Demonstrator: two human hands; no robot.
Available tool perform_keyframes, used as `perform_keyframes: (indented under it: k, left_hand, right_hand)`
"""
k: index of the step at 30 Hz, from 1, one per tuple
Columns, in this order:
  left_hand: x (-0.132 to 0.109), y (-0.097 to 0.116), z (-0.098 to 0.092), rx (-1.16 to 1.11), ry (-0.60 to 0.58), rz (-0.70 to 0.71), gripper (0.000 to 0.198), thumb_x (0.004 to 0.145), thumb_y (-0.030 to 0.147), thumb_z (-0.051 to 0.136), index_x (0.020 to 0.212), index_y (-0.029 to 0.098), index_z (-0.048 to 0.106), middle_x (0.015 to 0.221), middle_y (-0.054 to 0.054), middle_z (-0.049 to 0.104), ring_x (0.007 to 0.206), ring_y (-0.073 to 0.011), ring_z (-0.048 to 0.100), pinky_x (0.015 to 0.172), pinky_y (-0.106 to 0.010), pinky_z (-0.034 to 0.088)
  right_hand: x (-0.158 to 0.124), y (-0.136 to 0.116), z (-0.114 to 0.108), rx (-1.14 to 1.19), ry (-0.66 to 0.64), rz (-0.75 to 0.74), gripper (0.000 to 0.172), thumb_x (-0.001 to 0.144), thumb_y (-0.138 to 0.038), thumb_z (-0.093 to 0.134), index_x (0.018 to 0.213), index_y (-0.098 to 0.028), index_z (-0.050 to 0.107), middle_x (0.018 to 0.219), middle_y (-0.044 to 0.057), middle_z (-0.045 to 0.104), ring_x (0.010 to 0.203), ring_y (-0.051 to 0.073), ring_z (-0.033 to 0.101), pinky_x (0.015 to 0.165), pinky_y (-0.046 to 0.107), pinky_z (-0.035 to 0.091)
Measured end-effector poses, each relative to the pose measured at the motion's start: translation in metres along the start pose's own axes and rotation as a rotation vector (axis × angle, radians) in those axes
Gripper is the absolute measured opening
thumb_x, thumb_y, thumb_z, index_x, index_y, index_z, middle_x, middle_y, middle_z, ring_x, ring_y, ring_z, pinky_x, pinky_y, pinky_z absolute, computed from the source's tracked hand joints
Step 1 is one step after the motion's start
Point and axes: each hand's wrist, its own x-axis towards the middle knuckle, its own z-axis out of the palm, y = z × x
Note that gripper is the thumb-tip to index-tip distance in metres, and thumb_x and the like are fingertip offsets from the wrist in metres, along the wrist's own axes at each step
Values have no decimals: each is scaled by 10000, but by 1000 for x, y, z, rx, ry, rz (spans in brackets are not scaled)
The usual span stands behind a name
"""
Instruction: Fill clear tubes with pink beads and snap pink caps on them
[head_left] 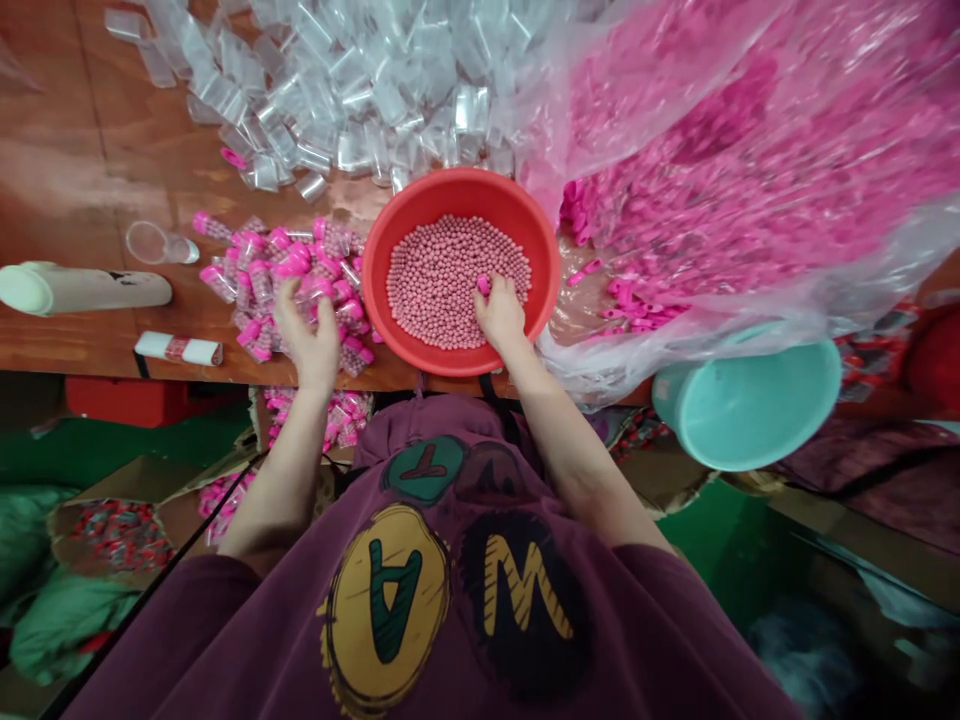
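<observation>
- Your right hand [501, 315] works low inside the red plastic basin [457, 190], its fingers [491, 297] pinching a small pink piece [484, 286] just above the pink beads [439, 285], so anything dropped lands back in the basin.
- Your left hand [310, 335] sits over the pink-capped clear tubes [259, 285] on the worktop [75, 200], its fingers curled against them; whether they grip a tube is hard to tell.

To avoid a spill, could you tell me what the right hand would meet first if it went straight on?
The right hand would probably meet the pink beads in the red basin first, though depth is unclear here.
</observation>
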Motion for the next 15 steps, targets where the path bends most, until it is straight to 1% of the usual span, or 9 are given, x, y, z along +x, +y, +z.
perform_keyframes:
  k: [1, 2, 4, 7, 9, 10, 12, 14, 15]
  left_hand:
    - [2, 2, 5, 30, -13, 81, 346, 986, 53, 640, 1326, 105, 605, 1450, -153, 637, 1445, -217, 558, 1314, -412, 375]
    - [2, 6, 15, 15, -58, 137, 287, 987, 57, 625, 1266, 124, 639, 1394, -139, 674, 1403, -215, 592, 1285, -407, 418]
    - [-2, 18, 44, -89, -212, 164, 206, 997, 86, 593, 1161, 174, 680, 1254, -94, 737, 1260, -204, 678, 1175, -380, 520]
    - [-17, 36, 96, -187, -492, 45, 188, 961, 114, 602, 1075, 215, 714, 1088, -49, 776, 1021, -202, 738, 965, -347, 600]
    - [-29, 46, 125, -222, -627, -22, 154, 917, 110, 631, 993, 208, 723, 1026, -53, 785, 959, -210, 741, 918, -347, 604]
    - [-34, 50, 136, -238, -673, -41, 139, 905, 112, 641, 966, 205, 725, 1011, -56, 789, 956, -214, 742, 920, -351, 604]
    - [-40, 54, 150, -258, -718, -61, 124, 898, 126, 653, 951, 207, 730, 997, -56, 796, 963, -218, 745, 934, -357, 603]
    - [-40, 54, 152, -253, -693, -72, 130, 905, 140, 648, 967, 210, 737, 1000, -55, 800, 962, -219, 744, 933, -358, 600]
    - [-37, 53, 150, -248, -656, -76, 136, 912, 145, 638, 978, 209, 739, 1003, -57, 800, 961, -218, 744, 932, -358, 597]
  right_hand:
    - [6, -6, 3, -88, -39, 33, 374, 1058, -259, 555, 1382, -89, 631, 1391, 271, 692, 1203, 348, 720, 1056, 515, 583]
    - [10, -11, 5, -148, -74, 55, 362, 1078, -236, 511, 1390, -89, 622, 1387, 266, 700, 1200, 351, 724, 1052, 510, 583]
    - [12, -16, 5, -195, -110, 62, 353, 1119, -225, 421, 1376, -105, 630, 1355, 234, 733, 1214, 340, 726, 1076, 483, 574]
    - [-1, -17, -2, -204, -185, 2, 354, 1131, -260, 441, 1383, -125, 649, 1357, 214, 750, 1258, 331, 716, 1104, 445, 566]
    - [-15, -11, -10, -166, -224, -92, 370, 1108, -258, 501, 1422, -125, 642, 1390, 215, 734, 1271, 326, 709, 1111, 436, 569]
    - [-22, -6, -15, -117, -208, -154, 381, 1099, -257, 514, 1435, -129, 640, 1399, 210, 727, 1274, 318, 705, 1120, 433, 567]
    - [-37, 9, -27, 40, -90, -270, 372, 1098, -262, 495, 1405, -143, 668, 1360, 190, 740, 1254, 292, 709, 1131, 422, 567]
    - [-52, 29, -41, 216, 73, -322, 352, 1097, -277, 460, 1304, -162, 721, 1255, 169, 775, 1194, 271, 731, 1108, 419, 582]
    - [-58, 41, -47, 291, 149, -309, 345, 1091, -291, 461, 1258, -171, 738, 1207, 159, 788, 1156, 265, 744, 1082, 422, 595]
